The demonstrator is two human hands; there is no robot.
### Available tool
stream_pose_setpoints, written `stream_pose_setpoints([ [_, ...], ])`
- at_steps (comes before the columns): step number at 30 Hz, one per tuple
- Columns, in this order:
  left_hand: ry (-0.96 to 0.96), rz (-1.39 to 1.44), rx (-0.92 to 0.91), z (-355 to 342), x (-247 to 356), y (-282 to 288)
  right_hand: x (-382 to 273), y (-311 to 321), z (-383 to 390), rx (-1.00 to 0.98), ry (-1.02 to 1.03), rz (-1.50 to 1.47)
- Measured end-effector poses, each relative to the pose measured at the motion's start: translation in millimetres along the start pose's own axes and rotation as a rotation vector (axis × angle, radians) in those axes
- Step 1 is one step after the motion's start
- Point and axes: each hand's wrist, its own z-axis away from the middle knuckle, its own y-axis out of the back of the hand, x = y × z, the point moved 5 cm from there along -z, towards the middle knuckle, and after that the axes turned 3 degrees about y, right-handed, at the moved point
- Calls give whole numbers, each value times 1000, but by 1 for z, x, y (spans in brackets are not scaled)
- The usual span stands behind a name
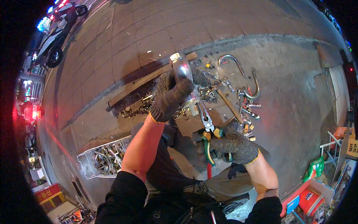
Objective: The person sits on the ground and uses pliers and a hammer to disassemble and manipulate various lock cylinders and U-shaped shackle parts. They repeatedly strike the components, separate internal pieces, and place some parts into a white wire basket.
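Note:
My left hand [169, 97], in a dark knitted glove, is wrapped round a shiny metal cylinder [182, 70] with a brass-coloured fitting on its upper end. The cylinder is held up above the ground, tilted slightly. In my right hand [235, 147], also gloved, are pliers [207, 125] with green and yellow handles. Their jaws point up toward the cylinder's lower end and look parted; whether they touch it I cannot tell. Loose metal fittings [138, 110] lie on the ground beyond my hands.
A wooden-handled hammer [229, 105] and curved chrome pipes [256, 87] lie among the parts. Behind them runs a long wooden bar [138, 85]. A white basket [85, 168] of metal parts stands left. A red bin [322, 188] is at lower right; a motorbike [56, 41] is far left.

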Motion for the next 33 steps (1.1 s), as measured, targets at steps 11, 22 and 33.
stream_pose_setpoints([
  [11,-120,134,-2,7,9,-6,18,-22,-7,-32,-8,-163],
  [22,-138,105,-73,8,6,-1,18,-19,-9,85,123,189],
  [33,-51,70,-71,9,8,-1,17,-21,-14,151,178,436],
])
